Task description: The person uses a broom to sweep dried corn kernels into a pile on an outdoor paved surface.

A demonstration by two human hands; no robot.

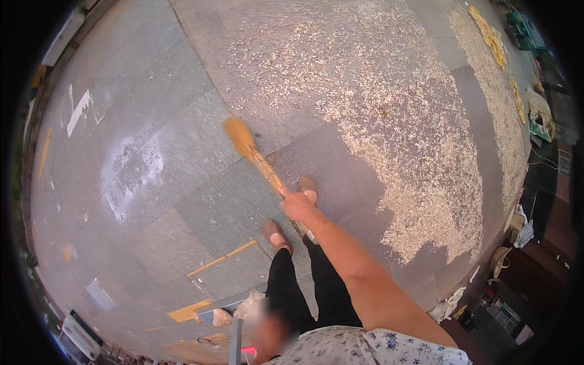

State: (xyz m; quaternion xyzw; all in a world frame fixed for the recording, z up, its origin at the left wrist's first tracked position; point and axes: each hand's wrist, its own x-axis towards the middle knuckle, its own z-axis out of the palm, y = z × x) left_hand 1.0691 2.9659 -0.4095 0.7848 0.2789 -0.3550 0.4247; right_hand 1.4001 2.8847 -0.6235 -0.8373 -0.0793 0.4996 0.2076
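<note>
My right hand point(299, 207) is closed around the handle of a straw broom point(269, 171), reaching out in front of my legs. The broom's yellow bristles point(238, 135) point up and left and lie over the stone paving near a slab seam. My brown shoes point(309, 185) stand apart on either side of the handle's lower part. To the right and ahead spreads a wide layer of small pale pieces point(410, 150), grain-like, thinner at its left side. A blurred skin-coloured patch shows low in the view by my left side; my left hand cannot be made out clearly there.
A second strip of pale pieces point(506, 146) runs along the right, beside yellow cloth-like bundles point(488, 36). Rocks point(222, 317) rest by a grey metal frame point(236, 340) near my left leg. A straw hat point(499, 261) and bags line the right edge; a vehicle point(80, 337) stands lower left.
</note>
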